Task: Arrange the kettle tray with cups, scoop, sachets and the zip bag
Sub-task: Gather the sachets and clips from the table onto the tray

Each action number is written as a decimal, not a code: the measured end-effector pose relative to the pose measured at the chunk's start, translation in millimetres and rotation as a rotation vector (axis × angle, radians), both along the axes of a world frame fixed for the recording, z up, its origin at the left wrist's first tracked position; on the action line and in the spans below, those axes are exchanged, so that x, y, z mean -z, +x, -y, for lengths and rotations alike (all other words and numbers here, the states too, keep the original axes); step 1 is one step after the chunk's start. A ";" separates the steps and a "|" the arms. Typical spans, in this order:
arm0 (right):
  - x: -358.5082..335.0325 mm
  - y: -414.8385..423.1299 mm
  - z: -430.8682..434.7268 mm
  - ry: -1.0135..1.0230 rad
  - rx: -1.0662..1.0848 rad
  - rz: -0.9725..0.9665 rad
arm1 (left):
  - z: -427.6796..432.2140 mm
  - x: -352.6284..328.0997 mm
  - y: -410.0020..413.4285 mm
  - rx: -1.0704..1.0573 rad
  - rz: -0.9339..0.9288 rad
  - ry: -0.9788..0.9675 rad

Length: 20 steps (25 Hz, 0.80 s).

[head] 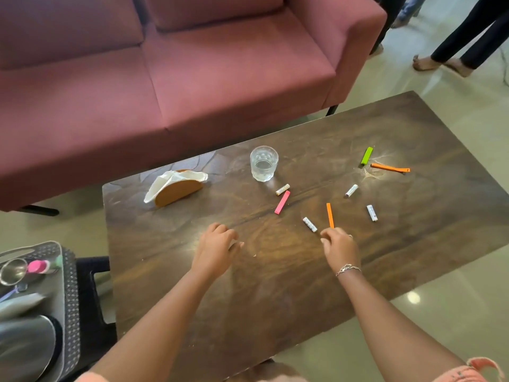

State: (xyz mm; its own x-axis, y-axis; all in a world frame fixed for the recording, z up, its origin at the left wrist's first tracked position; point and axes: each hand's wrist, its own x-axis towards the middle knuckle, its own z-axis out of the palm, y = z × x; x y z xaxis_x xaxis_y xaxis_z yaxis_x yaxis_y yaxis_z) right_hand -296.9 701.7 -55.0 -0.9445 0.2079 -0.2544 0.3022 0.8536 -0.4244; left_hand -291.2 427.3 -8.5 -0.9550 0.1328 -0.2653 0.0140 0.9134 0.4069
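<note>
Nearest to me, well off to the left of the left hand [217, 244] and lower than the tabletop, the tray [70, 285] is already carrying a steel cup [12, 271] and a grey rounded bulk I am taking for the kettle [24, 346]. Both arms are reaching over the wooden table [275, 299]. The left hand is hovering with its fingers loosely curled and nothing in them, probably waiting to receive whatever gets collected. The right hand [340, 248] is bunching its fingertips at the near end of an orange sachet [330, 215]. The fingers are hiding the contact, so I cannot tell whether they are pinching it or only touching. Just left of those fingertips a white sachet [309, 224] is lying loose, and a second white sachet [371, 212] is lying beyond and to the right. Farther out from the grip I am seeing a pink sachet [282, 202], then a glass cup [264, 163] standing upright. Far right of it, a green sachet [367, 155] and a long orange sachet [390, 168] are sitting close together. They are lying scattered at all angles, so I am expecting to gather them one by one before carrying them left to the tray. Beyond the left hand a napkin holder [176, 188] is standing, with a maroon sofa [192, 78] behind. I am not finding the scoop or the zip bag.
</note>
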 end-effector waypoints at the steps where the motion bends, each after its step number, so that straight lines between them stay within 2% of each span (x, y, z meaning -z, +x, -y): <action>1: 5.1 -10.1 -8.9 -0.009 0.049 0.001 | -8.1 5.9 -11.5 0.018 0.009 -0.008; 6: 41.3 -61.1 -39.3 -0.028 0.172 0.063 | -52.2 42.5 -55.0 0.077 0.065 -0.034; 13: 89.2 -98.3 -34.9 0.079 0.256 0.197 | -96.8 79.0 -77.3 0.126 0.102 0.036; 20: 107.2 -101.9 -39.7 0.047 0.390 0.149 | -142.4 91.0 -96.3 0.131 0.105 0.135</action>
